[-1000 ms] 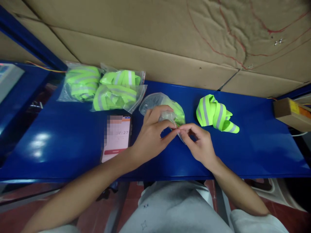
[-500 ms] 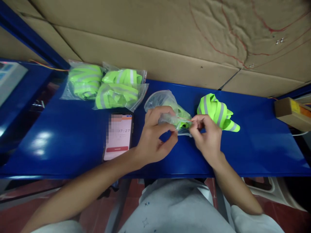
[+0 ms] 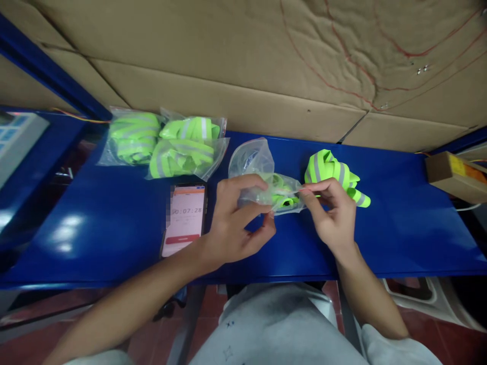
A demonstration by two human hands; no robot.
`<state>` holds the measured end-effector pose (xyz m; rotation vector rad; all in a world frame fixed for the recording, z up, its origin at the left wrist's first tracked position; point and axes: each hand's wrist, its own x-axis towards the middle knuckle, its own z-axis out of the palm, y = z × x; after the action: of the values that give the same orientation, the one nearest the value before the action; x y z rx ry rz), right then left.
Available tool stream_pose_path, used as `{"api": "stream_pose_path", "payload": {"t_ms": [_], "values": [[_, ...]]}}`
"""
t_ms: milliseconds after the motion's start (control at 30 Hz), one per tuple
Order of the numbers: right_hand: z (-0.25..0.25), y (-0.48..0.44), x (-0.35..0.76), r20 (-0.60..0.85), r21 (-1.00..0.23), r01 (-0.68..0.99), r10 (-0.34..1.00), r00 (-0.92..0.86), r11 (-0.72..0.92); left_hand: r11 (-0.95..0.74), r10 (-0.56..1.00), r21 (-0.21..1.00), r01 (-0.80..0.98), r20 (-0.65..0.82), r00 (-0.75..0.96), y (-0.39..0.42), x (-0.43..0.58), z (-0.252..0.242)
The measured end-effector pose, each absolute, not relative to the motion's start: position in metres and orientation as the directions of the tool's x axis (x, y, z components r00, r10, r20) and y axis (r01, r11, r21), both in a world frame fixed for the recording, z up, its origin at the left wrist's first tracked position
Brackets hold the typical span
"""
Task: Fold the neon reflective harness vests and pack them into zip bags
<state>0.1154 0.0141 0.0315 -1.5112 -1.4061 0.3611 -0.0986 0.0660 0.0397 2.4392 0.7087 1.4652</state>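
Note:
A clear plastic zip bag [image 3: 253, 156] lies at the middle of the table, with a coiled neon-yellow reflective strap [image 3: 285, 201] inside it. My left hand [image 3: 239, 218] grips the bag from the left, its fingers curved over the plastic. At the bag's right end, my right hand [image 3: 333, 215] pinches the reddish edge strip between thumb and forefinger. Just behind my right hand sits a loose bundle of yellow strap with grey reflective bands [image 3: 329, 170], outside any bag. My left fingertips partly cover the bag.
Several bagged yellow strap bundles [image 3: 181, 157] sit at the back left. A phone showing a running timer [image 3: 184, 218] lies left of my left hand. Cardboard [image 3: 228, 96] walls the back of the blue table [image 3: 114, 238]. A small cardboard box [image 3: 454, 177] stands far right.
My right hand has moved slightly right along with the bag's edge, and the bag looks more stretched out. My left hand keeps its hold. The phone's timer went from 07:27 to 07:28.

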Motion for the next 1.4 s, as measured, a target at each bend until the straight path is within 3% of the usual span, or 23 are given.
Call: {"api": "stream_pose_path", "payload": {"t_ms": [100,233,333,433,500,567,633,767,900,1000,1167,1267,1400], "values": [[0.029,0.018,0.122,0.379,-0.838,0.527,0.842,0.383,0.138,-0.845,0.531,0.441,0.304,0.762,0.37,0.063,-0.098,0.042],[0.028,0.022,0.126,0.312,-0.883,0.44,0.907,0.283,0.167,-0.831,0.555,0.456,0.318,0.711,0.431,0.061,-0.094,0.042],[0.032,0.022,0.124,0.353,-0.809,0.548,0.922,0.159,0.215,-0.806,0.589,0.431,0.407,0.657,0.471,0.061,-0.092,0.041],[0.036,0.018,0.119,0.393,-0.69,0.672,0.919,0.038,0.267,-0.789,0.569,0.286,0.544,0.673,0.472,0.064,-0.093,0.04],[0.037,0.015,0.117,0.42,-0.644,0.724,0.905,0.064,0.248,-0.765,0.56,0.218,0.606,0.69,0.459,0.066,-0.095,0.039],[0.036,0.014,0.116,0.458,-0.664,0.72,0.871,0.18,0.201,-0.758,0.56,0.224,0.613,0.705,0.435,0.067,-0.097,0.041],[0.034,0.015,0.119,0.45,-0.755,0.628,0.846,0.285,0.19,-0.785,0.553,0.267,0.559,0.707,0.44,0.067,-0.098,0.043],[0.034,0.019,0.13,0.263,-0.952,0.244,0.899,0.351,0.184,-0.75,0.66,0.462,0.473,0.567,0.493,0.068,-0.102,0.045],[0.043,0.023,0.142,0.169,-0.974,-0.048,0.846,0.506,0.223,-0.592,0.805,0.61,0.528,0.404,0.435,0.075,-0.105,0.042],[0.047,0.025,0.144,0.082,-0.967,-0.175,0.874,0.479,0.186,-0.555,0.812,0.711,0.43,0.351,0.467,0.082,-0.106,0.042],[0.041,0.028,0.138,0.05,-0.974,-0.165,0.852,0.52,0.157,-0.555,0.793,0.779,0.292,0.39,0.467,0.089,-0.107,0.054],[0.033,0.027,0.136,0.087,-0.978,-0.113,0.833,0.546,0.176,-0.594,0.799,0.727,0.345,0.484,0.356,0.09,-0.11,0.058],[0.028,0.025,0.136,0.058,-0.996,-0.039,0.915,0.399,0.08,-0.645,0.757,0.628,0.435,0.602,0.254,0.089,-0.113,0.057]]}}
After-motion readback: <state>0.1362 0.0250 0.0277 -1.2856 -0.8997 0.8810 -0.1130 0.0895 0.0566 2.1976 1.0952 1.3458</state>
